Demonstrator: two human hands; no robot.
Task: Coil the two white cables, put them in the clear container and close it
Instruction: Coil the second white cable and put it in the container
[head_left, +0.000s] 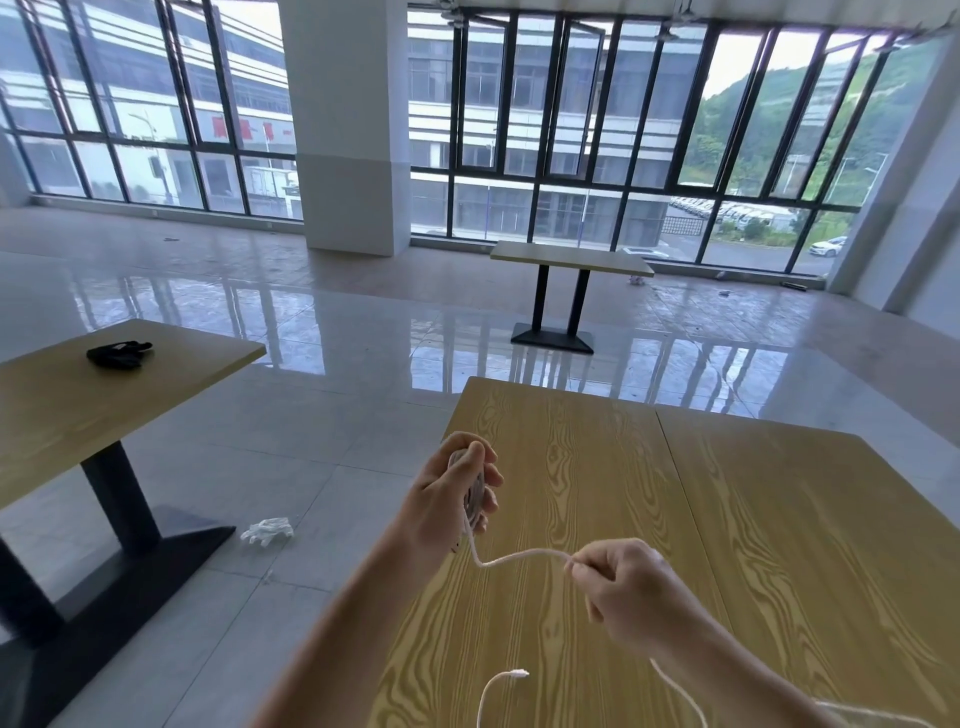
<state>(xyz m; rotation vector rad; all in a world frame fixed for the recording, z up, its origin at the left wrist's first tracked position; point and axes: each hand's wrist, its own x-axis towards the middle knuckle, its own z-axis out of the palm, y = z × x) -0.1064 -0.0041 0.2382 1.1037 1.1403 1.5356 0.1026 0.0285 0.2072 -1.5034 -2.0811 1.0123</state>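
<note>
Above near desk (597, 467): left hand (447, 499) grips coiled white cable (474, 499); right hand (623, 587) pinches its loose strand; hands apart.

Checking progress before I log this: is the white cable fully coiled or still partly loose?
Partly loose: the left hand grips some loops, the white cable runs to the right hand and trails on.

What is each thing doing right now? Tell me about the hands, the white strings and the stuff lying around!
left hand: grips a partly wound coil of white cable.
right hand: pinches the same cable's loose stretch.
second white cable: lies uncoiled on the wooden table.
black glove: lies crumpled on the left table.
white glove: lies crumpled on the floor.
</note>
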